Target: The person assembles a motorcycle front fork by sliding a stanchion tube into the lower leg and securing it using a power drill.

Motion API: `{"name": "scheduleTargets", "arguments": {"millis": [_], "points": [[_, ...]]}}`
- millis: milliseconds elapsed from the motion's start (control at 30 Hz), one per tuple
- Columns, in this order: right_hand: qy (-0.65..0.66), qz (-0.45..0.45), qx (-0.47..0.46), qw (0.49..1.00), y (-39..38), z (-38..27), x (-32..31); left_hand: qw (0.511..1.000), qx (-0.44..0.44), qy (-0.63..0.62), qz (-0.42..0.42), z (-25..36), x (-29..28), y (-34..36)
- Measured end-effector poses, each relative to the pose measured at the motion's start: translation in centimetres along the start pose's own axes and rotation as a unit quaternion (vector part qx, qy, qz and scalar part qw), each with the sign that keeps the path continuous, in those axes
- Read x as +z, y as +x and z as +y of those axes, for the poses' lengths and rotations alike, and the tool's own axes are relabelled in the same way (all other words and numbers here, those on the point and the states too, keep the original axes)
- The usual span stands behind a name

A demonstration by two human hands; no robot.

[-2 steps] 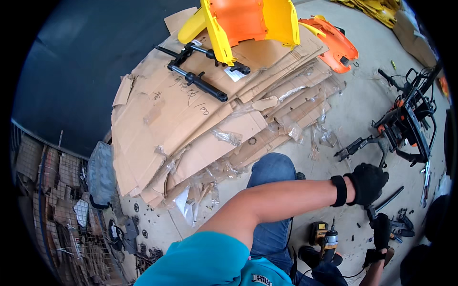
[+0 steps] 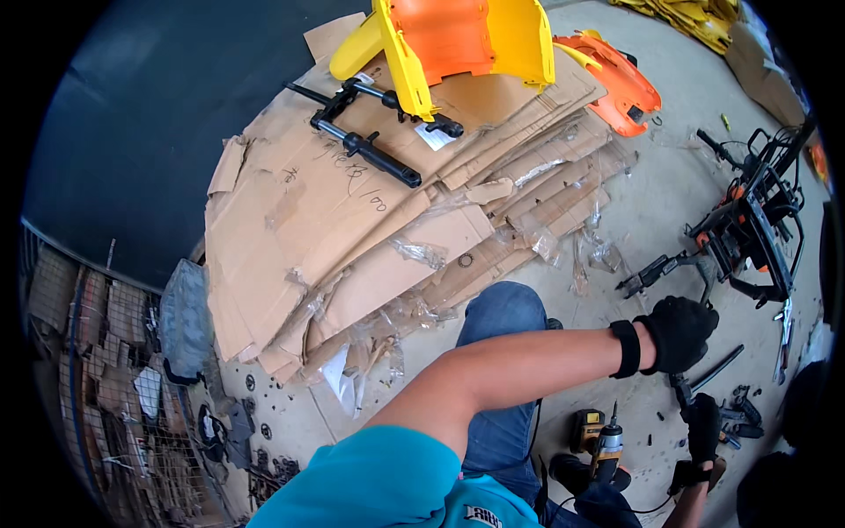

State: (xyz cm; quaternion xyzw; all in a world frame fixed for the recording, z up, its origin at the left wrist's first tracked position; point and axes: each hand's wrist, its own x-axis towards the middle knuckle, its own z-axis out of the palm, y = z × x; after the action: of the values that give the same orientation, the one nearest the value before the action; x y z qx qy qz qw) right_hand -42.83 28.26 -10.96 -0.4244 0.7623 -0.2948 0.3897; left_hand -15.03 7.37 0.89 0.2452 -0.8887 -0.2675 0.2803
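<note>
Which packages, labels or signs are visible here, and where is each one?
Flattened brown cardboard boxes: stacked on the floor, centre-left, with handwritten marks.
Small white paper tag: on the cardboard, beside the black metal fork.
Clear plastic wrapping: crumpled at the stack's right edge.
No screens or signs.

A thin dark metal rod (image 2: 717, 369) lies slanted on the concrete floor, its upper end pointing toward 2 o'clock. Its lower end sits between the two black-gloved hands, the left hand (image 2: 676, 333) closed just at its 11 o'clock, the right hand (image 2: 702, 427) gripping near its 6 o'clock end, where small dark parts cluster.
</note>
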Motion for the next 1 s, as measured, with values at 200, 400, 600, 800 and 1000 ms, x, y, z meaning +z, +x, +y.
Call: {"name": "scheduleTargets", "arguments": {"millis": [200, 400, 600, 800, 1000], "points": [[-0.131, 0.063, -0.153, 0.978, -5.3, -5.5, 1.1, 0.996, -0.007, -0.028, 0.084, -2.2, 0.0, 0.7], [-0.139, 0.049, -0.132, 0.980, -9.7, -11.6, 1.6, 0.999, -0.023, -0.007, 0.024, -2.7, 0.2, -0.6], [-0.109, 0.065, -0.087, 0.988, -11.1, -10.7, 2.2, 0.997, 0.068, -0.027, 0.008, 2.0, 0.1, -1.1], [-0.129, 0.046, -0.121, 0.983, -10.0, -10.2, 2.0, 0.902, 0.151, -0.016, 0.404, 3.9, -10.6, 3.7], [-0.098, 0.062, -0.117, 0.986, -10.6, -9.7, 1.7, 0.942, -0.105, -0.123, 0.293, -5.9, -29.8, -4.4]]}}
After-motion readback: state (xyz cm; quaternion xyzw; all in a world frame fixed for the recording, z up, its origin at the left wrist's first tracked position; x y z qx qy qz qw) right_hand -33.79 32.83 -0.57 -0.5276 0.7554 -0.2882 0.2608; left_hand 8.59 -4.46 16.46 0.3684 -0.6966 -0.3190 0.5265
